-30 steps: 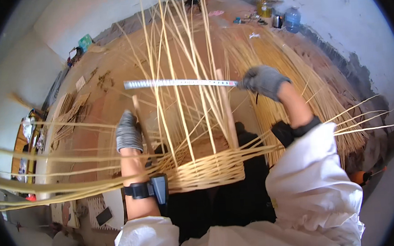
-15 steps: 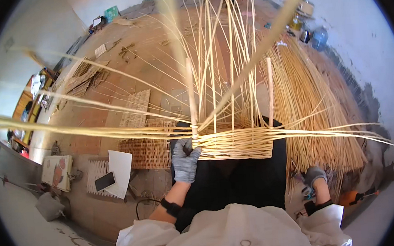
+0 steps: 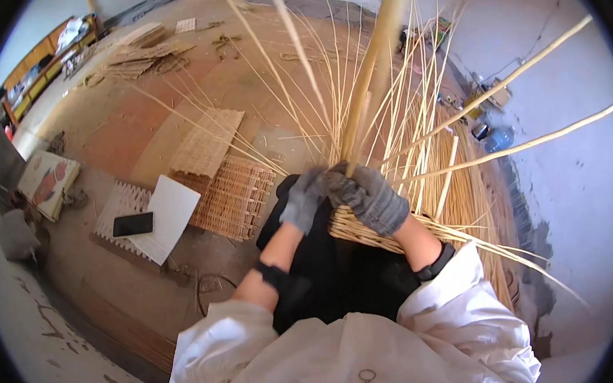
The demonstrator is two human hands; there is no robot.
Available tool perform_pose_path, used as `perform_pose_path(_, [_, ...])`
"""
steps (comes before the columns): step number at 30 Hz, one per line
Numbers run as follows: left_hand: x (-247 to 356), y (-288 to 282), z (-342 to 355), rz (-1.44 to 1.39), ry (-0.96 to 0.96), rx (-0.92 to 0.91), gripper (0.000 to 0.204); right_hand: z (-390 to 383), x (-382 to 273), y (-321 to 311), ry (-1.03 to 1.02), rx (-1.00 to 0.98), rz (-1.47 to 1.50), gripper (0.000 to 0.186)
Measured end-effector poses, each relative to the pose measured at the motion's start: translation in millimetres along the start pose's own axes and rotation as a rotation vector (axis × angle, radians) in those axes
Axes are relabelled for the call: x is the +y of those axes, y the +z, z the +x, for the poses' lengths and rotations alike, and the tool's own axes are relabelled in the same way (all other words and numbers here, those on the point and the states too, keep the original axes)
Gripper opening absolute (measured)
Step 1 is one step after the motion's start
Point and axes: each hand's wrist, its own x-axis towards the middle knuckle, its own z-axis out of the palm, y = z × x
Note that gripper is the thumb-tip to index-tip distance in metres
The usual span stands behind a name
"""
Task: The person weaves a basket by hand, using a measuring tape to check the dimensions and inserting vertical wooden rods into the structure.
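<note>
A half-woven wicker basket (image 3: pixel 356 232) lies across my lap, tilted, with long pale upright canes fanning out above it. My left hand (image 3: pixel 304 200), in a grey glove, is closed at the basket's left corner. Against it my right hand (image 3: pixel 373 199), gloved too, has its fingers curled round long wicker canes (image 3: pixel 368 78) that rise from the same corner; the nearest are thick and blurred. The fingertips of both hands partly hide each other. A peeled corner stick (image 3: pixel 450 173) stands at the basket's other end, and loose cane ends trail off to the right.
Along the right lies a big heap of loose canes (image 3: pixel 482 213). Woven panels (image 3: pixel 233 197) rest on the floor at left, beside a white sheet (image 3: pixel 173 213) and a phone (image 3: pixel 133 224). A blue water bottle (image 3: pixel 500 139) stands by the right wall.
My right hand has come up from the cane heap at the lower right to the basket's left corner, beside my left hand. The basket has turned and tilted; its canes now point more upward and rightward.
</note>
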Motion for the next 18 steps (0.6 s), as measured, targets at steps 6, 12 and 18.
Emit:
perform_pose_path(6, [-30,29,71,0.714,0.21,-0.208,0.038,-45,2,-1,-0.439,0.561,-0.01,0.024])
perform_pose_path(12, [-11,21,36,1.801,0.942,-0.43,0.04,-28,107,-61,0.259,1.026,0.976,0.027])
perform_pose_path(18, [0,23,-25,1.083,0.139,-0.27,0.062,-56,144,-67,0.289,0.842,1.15,0.018])
